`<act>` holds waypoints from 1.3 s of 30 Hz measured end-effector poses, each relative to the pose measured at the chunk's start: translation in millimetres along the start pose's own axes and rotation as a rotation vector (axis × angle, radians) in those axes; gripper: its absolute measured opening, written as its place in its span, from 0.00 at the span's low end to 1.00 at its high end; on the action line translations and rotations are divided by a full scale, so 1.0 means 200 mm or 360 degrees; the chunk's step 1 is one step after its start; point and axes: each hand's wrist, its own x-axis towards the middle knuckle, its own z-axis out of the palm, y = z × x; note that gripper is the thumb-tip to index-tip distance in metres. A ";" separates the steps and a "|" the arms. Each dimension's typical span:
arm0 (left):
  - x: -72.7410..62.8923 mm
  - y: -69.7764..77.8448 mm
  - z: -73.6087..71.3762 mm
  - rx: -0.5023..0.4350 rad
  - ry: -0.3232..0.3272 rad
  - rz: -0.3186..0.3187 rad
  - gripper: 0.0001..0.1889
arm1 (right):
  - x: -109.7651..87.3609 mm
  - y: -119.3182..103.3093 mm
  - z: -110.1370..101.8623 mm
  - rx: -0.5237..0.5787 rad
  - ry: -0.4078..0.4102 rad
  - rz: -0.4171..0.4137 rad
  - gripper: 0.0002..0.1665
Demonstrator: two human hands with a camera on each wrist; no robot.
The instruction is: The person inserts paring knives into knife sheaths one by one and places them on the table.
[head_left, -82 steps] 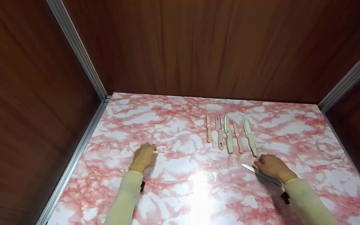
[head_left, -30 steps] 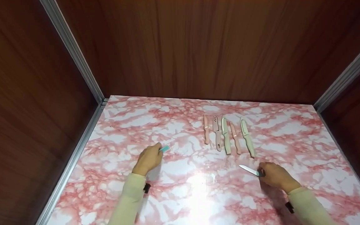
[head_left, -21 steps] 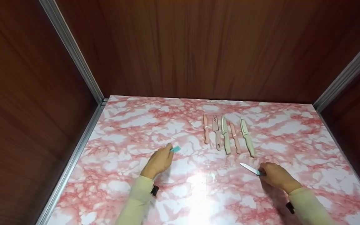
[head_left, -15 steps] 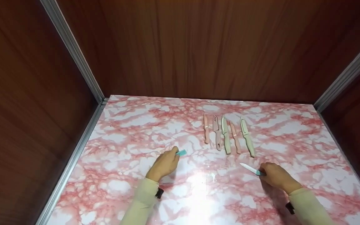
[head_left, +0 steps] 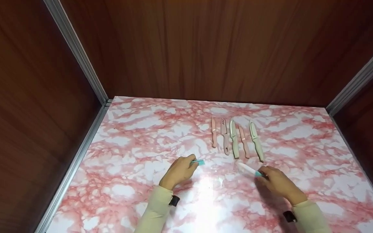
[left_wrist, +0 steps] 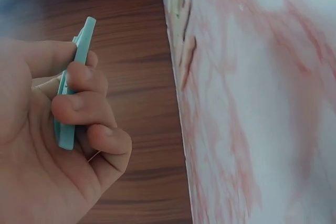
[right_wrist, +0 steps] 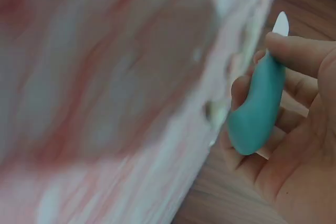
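Note:
In the head view my right hand [head_left: 277,183] grips a paring knife by its teal handle [right_wrist: 257,106], the pale blade [head_left: 247,169] pointing left toward my other hand. My left hand [head_left: 179,170] holds a teal knife sheath [left_wrist: 73,85] between thumb and curled fingers, with one end [head_left: 200,162] sticking out to the right. A gap of table separates the sheath from the blade tip. Beyond my hands, several knives lie side by side, among them a green-handled knife [head_left: 256,142], another green one [head_left: 234,139] and a pink one [head_left: 214,133].
A mauve knife [head_left: 225,136] and a second pink knife [head_left: 244,142] complete the row on the pink-and-white marbled table [head_left: 134,129]. Dark wood-patterned panels [head_left: 199,51] with metal corner posts [head_left: 76,48] stand at the back and both sides.
My right hand has picked the knife up off the table and shifted slightly left. My left hand has moved right toward it, and the teal sheath has come into sight in its fingers.

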 end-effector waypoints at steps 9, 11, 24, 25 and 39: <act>0.02 0.08 0.03 -0.0071 0.0017 0.0035 0.10 | 0.03 -0.20 0.03 0.0218 0.0108 -0.0046 0.06; 0.02 0.09 0.03 -0.0063 0.0016 0.0049 0.11 | 0.03 -0.24 0.03 0.0264 0.0131 -0.0036 0.07; -0.02 0.15 0.07 -0.0170 -0.0080 0.0056 0.12 | 0.05 -0.38 -0.01 0.0313 0.0282 -0.0050 0.07; -0.02 0.16 0.07 -0.0177 -0.0091 0.0056 0.12 | 0.05 -0.38 -0.01 0.0303 0.0293 -0.0068 0.06; -0.04 0.19 0.10 -0.0213 -0.0155 0.0100 0.12 | 0.08 -0.40 -0.01 0.0162 0.0301 -0.0135 0.07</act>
